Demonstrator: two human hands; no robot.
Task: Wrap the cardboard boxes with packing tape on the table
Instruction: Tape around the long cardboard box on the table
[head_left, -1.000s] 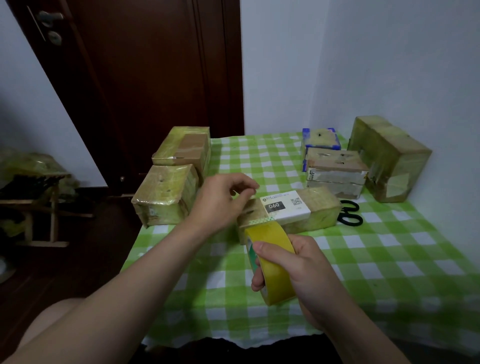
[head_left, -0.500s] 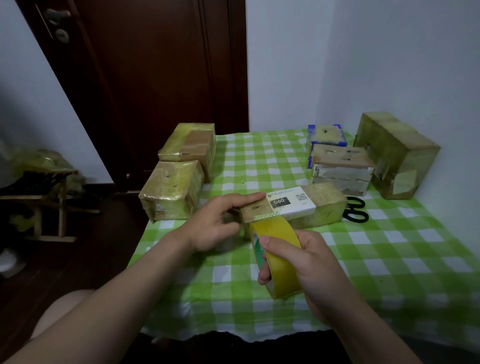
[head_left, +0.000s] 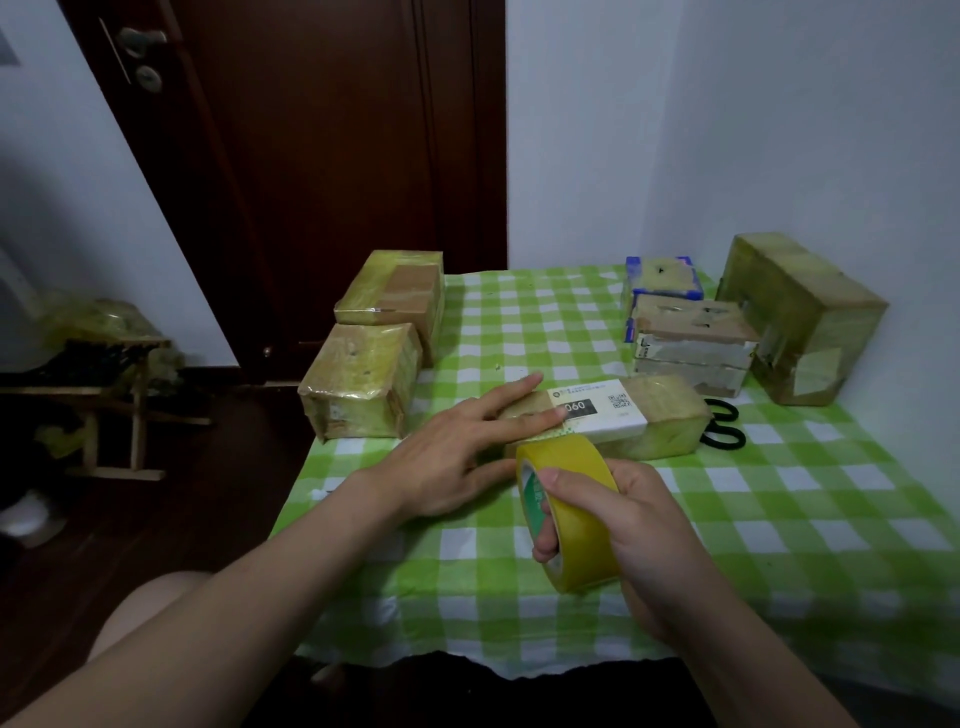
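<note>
On the near middle of the table (head_left: 779, 525), over green checked cloth: long cardboard box (head_left: 660, 415), white label across its top, yellowish tape on both ends. Same spot as 1 s ago.

Spread flat over the box's left end: left hand (head_left: 447, 457), fingers straight, tips reaching the label's edge, thumb lower, beside the near face. Grasping nothing, only pressing down. Changed from 1 s ago, when raised above that end with fingertips drawn together. Changed from 0.5 s ago too, when bent over the end with fingers less stretched.

Clenched round the yellow tape roll (head_left: 582, 525): right hand (head_left: 639, 525), digits hooked over the rim and into the core. Roll upright on edge, just in front of the box's near face, its top close below the left fingertips. Same grasp as 1 s ago. Whether a strip runs from roll to box, cannot tell.

At the table's left edge, 2 wrapped boxes (head_left: 363, 384), 1 behind the other. At the far right, 3 more boxes (head_left: 800, 317). Just behind the long box's right end, black scissors (head_left: 722, 428). Beyond the table, a dark wooden door (head_left: 337, 156).
</note>
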